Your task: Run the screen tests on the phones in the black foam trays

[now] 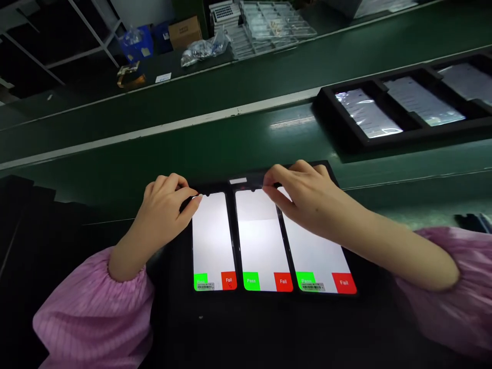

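Note:
Three smartphones lie side by side, screens up, in a dark tray (180, 307). White test screens show on the left phone (211, 236), the middle phone (261, 251) and the right phone (323, 256), each with a green Pass and a red Fail box at the bottom. Barcode stickers lie over the Pass corners of the outer two. My left hand (163, 207) pinches at the left phone's top left corner. At the middle phone's top right corner, my right hand (298, 189) also pinches, its wrist covering part of the right phone. What the fingertips hold is too small to make out.
A black foam tray (359, 138) of film-covered phones rests at the right on the green bench (215, 146). Farther back are clear plastic trays (269, 23), a plastic bag (203, 48), a cardboard box (185, 33) and a blue bin (136, 45).

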A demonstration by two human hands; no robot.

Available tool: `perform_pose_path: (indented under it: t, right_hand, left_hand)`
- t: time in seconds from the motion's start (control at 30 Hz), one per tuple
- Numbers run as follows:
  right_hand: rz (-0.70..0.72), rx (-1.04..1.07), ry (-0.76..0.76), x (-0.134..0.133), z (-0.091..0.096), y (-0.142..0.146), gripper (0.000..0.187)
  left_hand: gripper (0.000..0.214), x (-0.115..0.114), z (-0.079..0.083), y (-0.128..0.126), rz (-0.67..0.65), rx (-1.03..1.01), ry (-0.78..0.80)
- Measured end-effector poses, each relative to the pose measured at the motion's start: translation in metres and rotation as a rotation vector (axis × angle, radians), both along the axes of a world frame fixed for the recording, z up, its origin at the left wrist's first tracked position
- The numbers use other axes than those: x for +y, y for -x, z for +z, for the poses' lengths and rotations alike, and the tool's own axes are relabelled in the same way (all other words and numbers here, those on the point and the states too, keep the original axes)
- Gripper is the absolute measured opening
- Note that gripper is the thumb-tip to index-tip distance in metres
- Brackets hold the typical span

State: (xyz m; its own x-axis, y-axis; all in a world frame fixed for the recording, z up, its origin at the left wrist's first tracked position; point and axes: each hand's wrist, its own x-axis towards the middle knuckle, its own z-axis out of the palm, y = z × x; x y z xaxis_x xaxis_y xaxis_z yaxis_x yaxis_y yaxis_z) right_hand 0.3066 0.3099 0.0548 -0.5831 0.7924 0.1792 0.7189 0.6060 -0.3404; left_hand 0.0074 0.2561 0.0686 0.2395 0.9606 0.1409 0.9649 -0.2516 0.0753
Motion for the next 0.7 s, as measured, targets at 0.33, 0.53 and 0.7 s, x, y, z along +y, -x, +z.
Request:
perform_pose_path:
  t: [0.33,0.53,0.7]
  right_hand:
    - [0.073,0.328,0.003,-0.017,0.010,-0.006,0.012]
    - [0.465,0.163,-0.172,-0.080,0.008,-0.012,0.022]
    - [0.555,0.142,-0.335,-0.099,-0.001,0.005,0.025]
  left_hand:
    - [0.031,-0.010,-0.002,-0.005,-0.009,-0.137,-0.057]
    - [0.029,-0.008,0.003,-0.020,-0.225,-0.250,-0.097]
    - [0.031,-0.008,0.004,-0.023,-0.348,-0.260,-0.186]
